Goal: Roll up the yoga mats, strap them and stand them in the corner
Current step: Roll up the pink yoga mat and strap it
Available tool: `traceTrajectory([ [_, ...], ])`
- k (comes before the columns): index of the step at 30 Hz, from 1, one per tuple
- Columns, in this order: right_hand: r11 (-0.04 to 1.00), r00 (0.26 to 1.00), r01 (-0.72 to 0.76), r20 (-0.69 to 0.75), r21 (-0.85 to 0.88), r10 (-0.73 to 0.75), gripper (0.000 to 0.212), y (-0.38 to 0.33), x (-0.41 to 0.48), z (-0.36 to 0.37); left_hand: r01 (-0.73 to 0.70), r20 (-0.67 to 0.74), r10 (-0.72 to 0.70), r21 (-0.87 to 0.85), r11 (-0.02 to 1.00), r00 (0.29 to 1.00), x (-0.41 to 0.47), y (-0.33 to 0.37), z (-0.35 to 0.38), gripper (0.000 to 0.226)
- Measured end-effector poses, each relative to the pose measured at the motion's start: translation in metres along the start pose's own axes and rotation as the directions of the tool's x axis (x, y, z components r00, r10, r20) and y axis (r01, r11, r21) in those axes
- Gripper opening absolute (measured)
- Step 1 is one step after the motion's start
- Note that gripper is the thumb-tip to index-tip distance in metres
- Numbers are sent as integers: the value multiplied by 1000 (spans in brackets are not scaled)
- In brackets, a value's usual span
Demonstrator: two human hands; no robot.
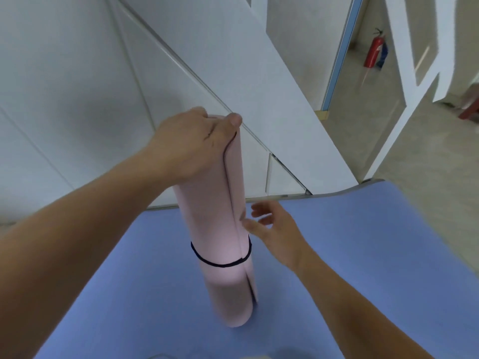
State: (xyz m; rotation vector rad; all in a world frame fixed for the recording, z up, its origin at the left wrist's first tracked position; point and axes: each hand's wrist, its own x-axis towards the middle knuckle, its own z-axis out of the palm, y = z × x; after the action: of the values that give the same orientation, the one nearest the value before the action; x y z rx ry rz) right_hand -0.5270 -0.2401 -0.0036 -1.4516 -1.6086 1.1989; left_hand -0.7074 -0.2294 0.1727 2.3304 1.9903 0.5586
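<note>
From the head view: the pink mat (223, 229) is rolled and up on end, its foot planted on the blue mat (363, 255), which lies flat on the floor. A thin black strap (220, 264) rings the roll below its middle, so the lower half is bound tight. The outer flap above the strap has only the hands to keep it shut, and that looks like the reason for this hold.

The left grip (197, 143) caps the top end, fingers curled over the far side and thumb hooked over the near rim. It holds the roll upright and pins the flap at the top.

The right grip (277, 226) is wide, fingers spread and relaxed, holding nothing. Its thumb is right at the loose seam just above the strap. Touching or a hair off, I can't say, there's blur. I'd guess it is steadying the edge or about to take hold.

The white wall (77, 99) rises just behind, and a red extinguisher (373, 51) stands out past the doorway. By my reckoning this roll is strapped but not yet parked in a corner, and the blue one hasn't been rolled at all. Watch that top-heavy column, because it could tip if the left grip lets go.
</note>
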Motion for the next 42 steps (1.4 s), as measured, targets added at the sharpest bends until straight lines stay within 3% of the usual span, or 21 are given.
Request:
traceTrajectory([
  [2, 986, 991, 137, 8, -95, -137, 57, -39, -11, -10, 67, -7, -67, -11, 998, 998, 7, 2, -1, 54],
  [4, 937, 981, 170, -37, -306, -191, 49, -58, -13, -8, 135, 51, -134, -13, 991, 990, 14, 5, -4, 44],
  [7, 879, 950, 194, -142, -437, -280, 25, -67, -9, -5, 167, 140, -153, -97, 981, 978, 21, 3, -9, 41],
  [11, 775, 892, 250, -174, -580, -418, 30, -66, -2, -5, 197, 149, -184, -81, 977, 972, 22, 2, -4, 41],
  [14, 673, 779, 301, -232, -676, -582, 27, -78, 1, -5, 156, 120, -154, -3, 988, 981, 17, 12, -1, 40],
  [17, 628, 711, 252, -299, -736, -636, 27, -76, 2, -3, 111, 122, -115, 41, 993, 986, 15, 15, 2, 42],
  [22, 557, 583, 293, -317, -777, -748, 24, -48, -2, 6, 107, 165, -101, -31, 994, 981, 14, 13, 0, 64],
  [24, 531, 604, 294, -276, -794, -748, 23, -52, -1, 14, 112, 180, -104, -38, 993, 978, 15, 13, 0, 70],
  [26, 535, 669, 315, -216, -784, -711, 20, -55, -2, 14, 126, 178, -124, -1, 992, 976, 15, 11, 0, 71],
  [27, 570, 711, 350, -186, -744, -678, 22, -52, -3, 12, 136, 169, -136, 12, 991, 976, 14, 8, -1, 72],
  [28, 672, 783, 367, -177, -643, -596, 26, -48, -4, 5, 146, 168, -147, 14, 989, 975, 12, 4, -2, 73],
  [30, 967, 960, 174, -186, -188, -209, 31, -38, -9, -10, 151, 167, -148, -5, 989, 975, 7, -5, -4, 72],
  [31, 999, 983, 7, -181, 36, 0, 28, -25, -9, -15, 143, 161, -139, -18, 989, 977, 5, -10, -4, 69],
  [33, 949, 952, -268, -109, 166, 287, 24, 2, -5, -15, 121, 152, -112, -54, 991, 982, 2, -13, -3, 65],
  [36, 858, 872, -489, 74, 154, 484, 24, 31, 0, 15, 81, 156, -61, -121, 989, 986, 1, -10, -4, 62],
  [38, 815, 830, -558, 92, 154, 550, 21, 41, 3, 35, 67, 156, -43, -154, 986, 987, 0, -8, -3, 59],
  [42, 803, 827, -556, 46, 213, 560, 36, 44, 9, 49, 79, 145, -51, -189, 979, 988, -5, -15, -4, 57],
])
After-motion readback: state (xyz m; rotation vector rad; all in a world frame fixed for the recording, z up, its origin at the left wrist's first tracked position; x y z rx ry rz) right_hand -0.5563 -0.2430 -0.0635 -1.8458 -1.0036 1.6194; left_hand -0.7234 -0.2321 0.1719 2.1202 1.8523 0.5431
